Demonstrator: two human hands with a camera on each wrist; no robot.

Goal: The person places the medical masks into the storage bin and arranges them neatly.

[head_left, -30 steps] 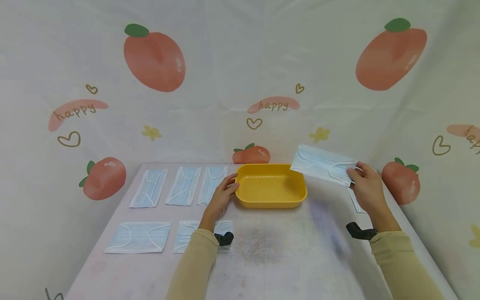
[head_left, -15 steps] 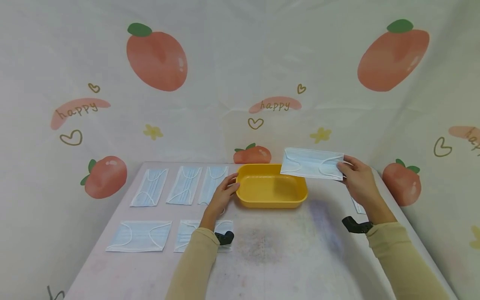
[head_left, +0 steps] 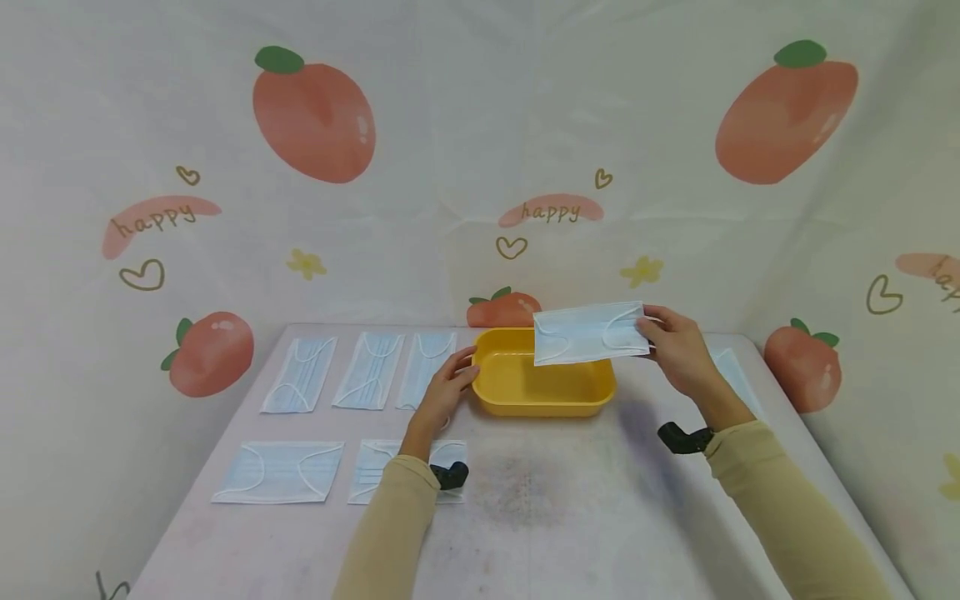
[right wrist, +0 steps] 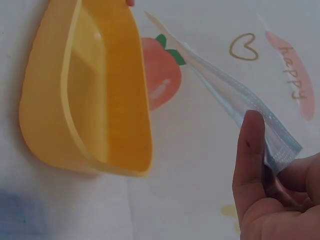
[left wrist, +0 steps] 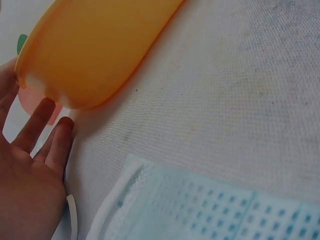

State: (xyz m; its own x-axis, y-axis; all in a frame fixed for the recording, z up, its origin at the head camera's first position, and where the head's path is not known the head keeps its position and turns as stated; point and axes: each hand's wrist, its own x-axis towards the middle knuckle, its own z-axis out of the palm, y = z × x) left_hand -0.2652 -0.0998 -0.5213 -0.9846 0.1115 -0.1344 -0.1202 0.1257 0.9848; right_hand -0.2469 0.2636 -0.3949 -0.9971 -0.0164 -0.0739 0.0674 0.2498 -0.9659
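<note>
My right hand (head_left: pixel 678 350) pinches the end of a light blue disposable face mask (head_left: pixel 581 335) between thumb and fingers. The mask hangs above the back right part of a yellow rectangular basin (head_left: pixel 543 398), overlapping its rim in the head view. Seen from the right wrist, the mask (right wrist: pixel 235 97) appears nearly edge-on, the thumb (right wrist: pixel 252 145) on its near face. My left hand (head_left: pixel 442 392) touches the basin's left end with its fingers extended. In the left wrist view, fingertips rest against the basin's outer wall (left wrist: pixel 100 50).
Several face masks lie flat on the left: three upright in the back row, the leftmost mask (head_left: pixel 298 375) among them, and two in front, including a sideways mask (head_left: pixel 279 473). Another mask (head_left: pixel 737 379) lies on the right, partly behind my right wrist. A printed white curtain (head_left: pixel 420 167) surrounds the table.
My right hand has carried the mask leftward, from beside the basin's right end to above it, and the mask has levelled out. My left hand stays at the basin.
</note>
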